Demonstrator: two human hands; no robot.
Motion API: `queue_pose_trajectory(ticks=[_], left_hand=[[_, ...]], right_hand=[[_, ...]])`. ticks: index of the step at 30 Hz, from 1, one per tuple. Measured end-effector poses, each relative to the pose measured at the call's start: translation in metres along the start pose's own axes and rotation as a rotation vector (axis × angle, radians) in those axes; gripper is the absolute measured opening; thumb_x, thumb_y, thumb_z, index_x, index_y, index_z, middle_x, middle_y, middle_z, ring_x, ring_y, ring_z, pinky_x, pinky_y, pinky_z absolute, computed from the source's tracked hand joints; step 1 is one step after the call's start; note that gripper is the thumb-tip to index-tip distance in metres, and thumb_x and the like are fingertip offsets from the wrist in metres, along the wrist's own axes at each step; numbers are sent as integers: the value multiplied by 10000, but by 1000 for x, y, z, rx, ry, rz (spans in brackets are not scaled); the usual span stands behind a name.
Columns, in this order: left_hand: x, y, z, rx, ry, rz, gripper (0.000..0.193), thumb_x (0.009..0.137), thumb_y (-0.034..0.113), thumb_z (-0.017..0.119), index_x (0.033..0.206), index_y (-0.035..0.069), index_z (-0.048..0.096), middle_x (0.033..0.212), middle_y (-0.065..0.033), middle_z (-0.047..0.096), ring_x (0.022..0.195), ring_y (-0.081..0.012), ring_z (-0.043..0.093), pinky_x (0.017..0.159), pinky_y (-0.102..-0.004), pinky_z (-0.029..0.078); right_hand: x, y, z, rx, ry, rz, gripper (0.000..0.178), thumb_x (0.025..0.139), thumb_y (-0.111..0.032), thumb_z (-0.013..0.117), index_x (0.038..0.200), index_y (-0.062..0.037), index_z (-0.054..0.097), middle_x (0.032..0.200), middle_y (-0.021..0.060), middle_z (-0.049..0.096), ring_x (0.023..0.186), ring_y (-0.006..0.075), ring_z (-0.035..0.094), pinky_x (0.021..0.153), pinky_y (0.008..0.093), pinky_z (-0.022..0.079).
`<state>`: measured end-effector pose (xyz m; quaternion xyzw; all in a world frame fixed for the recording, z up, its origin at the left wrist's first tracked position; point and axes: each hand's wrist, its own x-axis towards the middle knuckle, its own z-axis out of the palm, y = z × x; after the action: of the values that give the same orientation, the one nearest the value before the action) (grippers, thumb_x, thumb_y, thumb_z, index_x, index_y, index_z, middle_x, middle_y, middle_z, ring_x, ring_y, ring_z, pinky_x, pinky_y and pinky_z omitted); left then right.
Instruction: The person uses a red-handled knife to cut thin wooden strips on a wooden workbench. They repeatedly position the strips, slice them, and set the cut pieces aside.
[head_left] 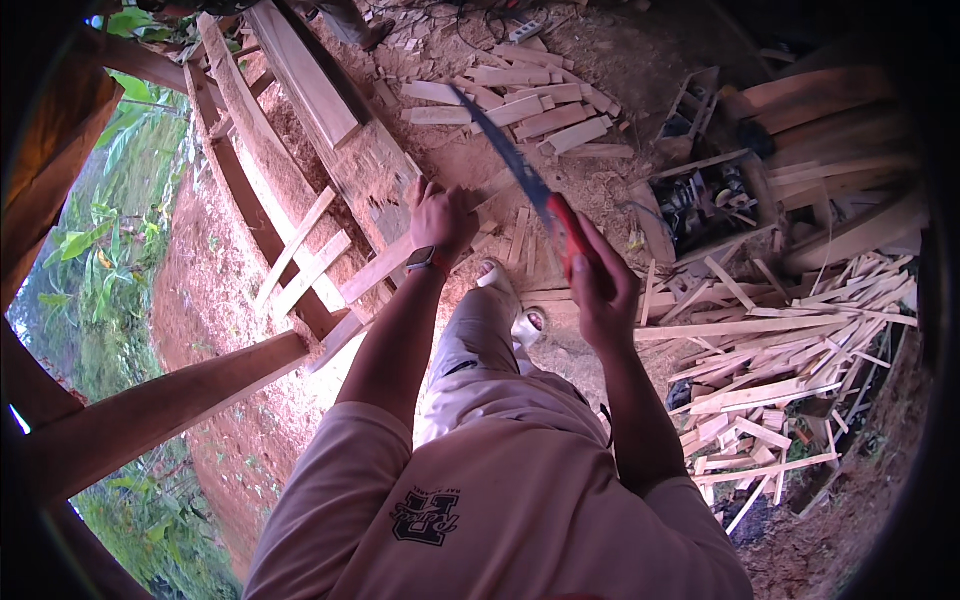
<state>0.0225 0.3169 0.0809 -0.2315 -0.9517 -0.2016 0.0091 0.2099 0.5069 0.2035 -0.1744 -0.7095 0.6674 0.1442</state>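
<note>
A handsaw [516, 168] with a red handle and a long dark blade is in my right hand [606, 290], fingers closed around the handle. Its blade slants up and to the left, apparently raised clear of the wood. My left hand [443, 224], with a watch at the wrist, is closed over a narrow wooden board [376, 270]. That board lies slantwise across the near end of a wide wooden bench plank [372, 168]. Part of the board is hidden behind my left hand and wrist.
Short cut boards [560, 108] lie piled on the ground ahead. A wooden box [704, 208] of dark hardware stands to the right, above a heap of offcuts [770, 400]. At the left, a thick timber post [190, 395] slants in. Sandalled feet are below me.
</note>
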Motion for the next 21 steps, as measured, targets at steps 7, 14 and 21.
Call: queue_pose_trajectory(ticks=[7,14,21], left_hand=[[1,0,3,-14,52,17,70,779,148,708,829,98,708,862,-150,712,1016,-352,678,1207,-481,401],[2,-1,4,-23,3,-1,151,776,199,746,843,69,705,824,-168,707,1021,-348,668,1272,-491,318],[2,3,-2,33,-20,27,135,805,148,720,928,120,769,873,-143,738,1003,-335,684,1206,-472,403]], right_hand=[[21,44,51,128,-94,151,408,1080,-166,625,1468,-40,626,867,-38,647,741,20,523,672,205,445],[20,47,42,138,-121,192,413,1080,-159,614,1482,-66,620,865,-21,675,733,21,539,670,218,458],[15,43,38,51,-162,86,410,1086,-158,601,1486,-71,614,870,19,694,754,43,575,701,252,493]])
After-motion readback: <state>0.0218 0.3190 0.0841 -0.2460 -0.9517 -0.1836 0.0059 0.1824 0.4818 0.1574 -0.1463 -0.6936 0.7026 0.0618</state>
